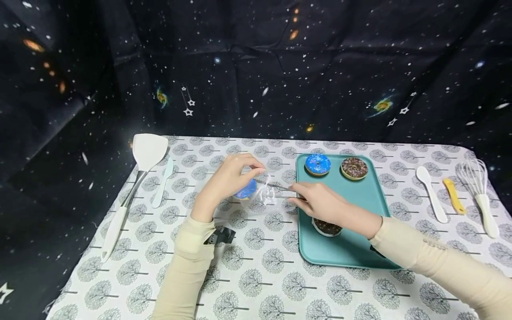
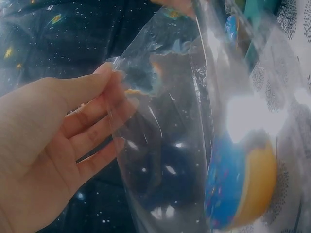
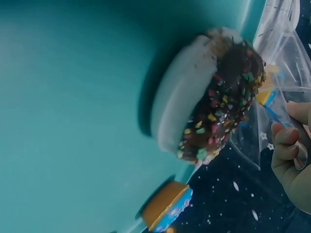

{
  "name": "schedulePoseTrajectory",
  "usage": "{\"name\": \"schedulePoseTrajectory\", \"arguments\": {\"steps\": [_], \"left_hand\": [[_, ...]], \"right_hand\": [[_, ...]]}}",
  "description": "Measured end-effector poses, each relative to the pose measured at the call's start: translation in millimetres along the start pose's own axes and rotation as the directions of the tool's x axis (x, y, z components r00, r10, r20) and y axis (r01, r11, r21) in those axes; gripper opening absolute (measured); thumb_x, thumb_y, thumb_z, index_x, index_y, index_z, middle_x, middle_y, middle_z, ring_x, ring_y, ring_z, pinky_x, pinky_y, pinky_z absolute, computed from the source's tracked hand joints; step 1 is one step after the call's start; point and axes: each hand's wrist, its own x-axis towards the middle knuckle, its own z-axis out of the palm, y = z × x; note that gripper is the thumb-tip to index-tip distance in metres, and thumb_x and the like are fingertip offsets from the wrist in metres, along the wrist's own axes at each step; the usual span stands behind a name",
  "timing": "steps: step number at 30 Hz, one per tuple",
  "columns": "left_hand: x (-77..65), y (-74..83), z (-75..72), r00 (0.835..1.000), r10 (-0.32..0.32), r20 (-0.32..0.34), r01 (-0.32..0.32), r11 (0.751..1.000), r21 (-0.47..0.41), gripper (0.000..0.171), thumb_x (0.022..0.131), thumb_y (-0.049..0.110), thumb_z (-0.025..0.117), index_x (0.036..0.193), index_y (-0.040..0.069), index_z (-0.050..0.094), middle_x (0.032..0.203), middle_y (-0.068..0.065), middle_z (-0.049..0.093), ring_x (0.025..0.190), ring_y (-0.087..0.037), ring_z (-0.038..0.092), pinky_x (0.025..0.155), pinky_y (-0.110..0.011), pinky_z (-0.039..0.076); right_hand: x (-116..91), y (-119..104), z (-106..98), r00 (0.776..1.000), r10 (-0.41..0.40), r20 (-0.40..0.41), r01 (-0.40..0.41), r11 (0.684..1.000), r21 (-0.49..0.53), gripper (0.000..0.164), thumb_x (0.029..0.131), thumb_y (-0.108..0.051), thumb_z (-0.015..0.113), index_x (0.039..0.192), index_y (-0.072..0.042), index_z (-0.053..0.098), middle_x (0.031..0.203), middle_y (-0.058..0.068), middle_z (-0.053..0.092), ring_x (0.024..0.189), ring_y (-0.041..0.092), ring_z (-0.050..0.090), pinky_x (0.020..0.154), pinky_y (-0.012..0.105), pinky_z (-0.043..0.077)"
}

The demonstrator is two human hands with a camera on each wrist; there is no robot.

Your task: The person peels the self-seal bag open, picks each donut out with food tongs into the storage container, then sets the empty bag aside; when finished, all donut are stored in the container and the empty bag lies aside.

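Observation:
My left hand point(image 1: 230, 180) pinches the edge of a clear plastic bag point(image 2: 160, 116) between thumb and fingers. In the bag lies a blue-iced toy donut point(image 2: 238, 182), partly behind the left hand in the head view. My right hand point(image 1: 322, 202) grips thin metal tongs point(image 1: 280, 186) that point left to the bag. Below the right hand, a chocolate donut with a white base point(image 3: 209, 97) rests on the teal tray point(image 1: 360, 244). Toward the tray's far edge sit another blue donut point(image 1: 318, 165) and a second chocolate donut point(image 1: 354, 168).
To the left lie a white spatula point(image 1: 149, 151) and a pale blue knife point(image 1: 163, 182). On the right are a white spoon point(image 1: 432, 195), a small yellow utensil point(image 1: 454, 196) and a whisk point(image 1: 482, 200). A tree-print cloth point(image 1: 256, 266) covers the table before a dark star-print curtain point(image 1: 256, 66).

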Motion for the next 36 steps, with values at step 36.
{"name": "schedulePoseTrajectory", "arguments": {"steps": [36], "left_hand": [[4.0,-3.4,13.2,0.981,-0.11,0.16,0.104,0.993,0.047,0.02,0.092,0.025,0.06,0.102,0.011,0.071,0.103,0.001,0.068,0.099,-0.015,0.06,0.093,-0.036,0.047]], "right_hand": [[-180.5,25.7,-81.8,0.939,0.272,-0.21,-0.294,0.952,-0.081,0.036,0.072,-0.011,0.077,0.106,-0.013,0.067,0.062,-0.021,0.043,0.047,-0.007,0.033,0.042,0.009,0.03]]}}
